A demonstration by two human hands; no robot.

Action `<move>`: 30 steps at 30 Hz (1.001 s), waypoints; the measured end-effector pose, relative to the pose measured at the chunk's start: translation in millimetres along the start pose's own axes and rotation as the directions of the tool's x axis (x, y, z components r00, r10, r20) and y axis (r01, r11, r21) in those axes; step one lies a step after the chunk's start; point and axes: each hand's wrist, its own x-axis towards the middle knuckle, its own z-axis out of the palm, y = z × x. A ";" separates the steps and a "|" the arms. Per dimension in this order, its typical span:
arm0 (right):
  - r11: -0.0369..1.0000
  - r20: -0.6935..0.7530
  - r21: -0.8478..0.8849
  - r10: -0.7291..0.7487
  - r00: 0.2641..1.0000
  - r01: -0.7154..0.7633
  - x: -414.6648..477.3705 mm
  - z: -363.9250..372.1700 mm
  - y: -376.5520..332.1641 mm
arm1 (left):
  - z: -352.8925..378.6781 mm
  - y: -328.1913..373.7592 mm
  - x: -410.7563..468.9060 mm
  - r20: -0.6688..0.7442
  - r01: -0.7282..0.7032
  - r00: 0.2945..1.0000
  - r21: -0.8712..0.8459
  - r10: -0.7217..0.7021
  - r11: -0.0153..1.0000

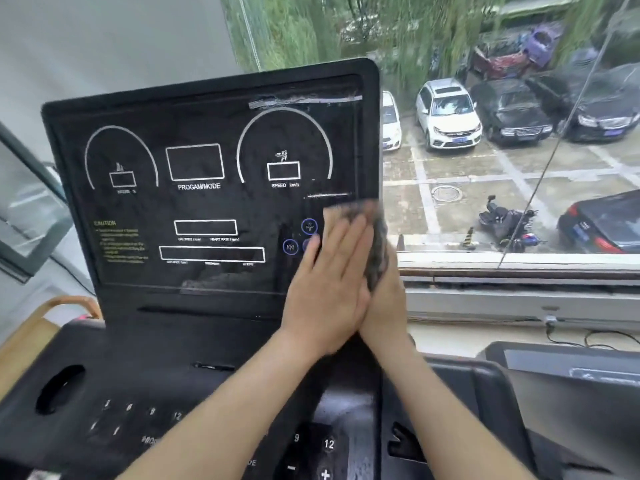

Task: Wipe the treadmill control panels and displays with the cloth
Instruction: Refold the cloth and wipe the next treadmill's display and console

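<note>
Both hands at the lower right edge of the treadmill display panel; cloth under the palms.
Left hand lies flat, fingers straight and together, pressing the grey cloth onto the panel face just beside the round buttons; cloth folds round the panel's right edge; right hand sits against that edge; its fingers are hidden by the cloth, grip cannot be told; heels of both hands touch.
</note>
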 end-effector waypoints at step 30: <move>-0.100 0.599 -0.733 -0.564 0.568 0.673 125.6 8.4 -125.7 | -26.0 -74.0 19.5 -0.144 0.342 0.921 -0.149 -0.362 0.928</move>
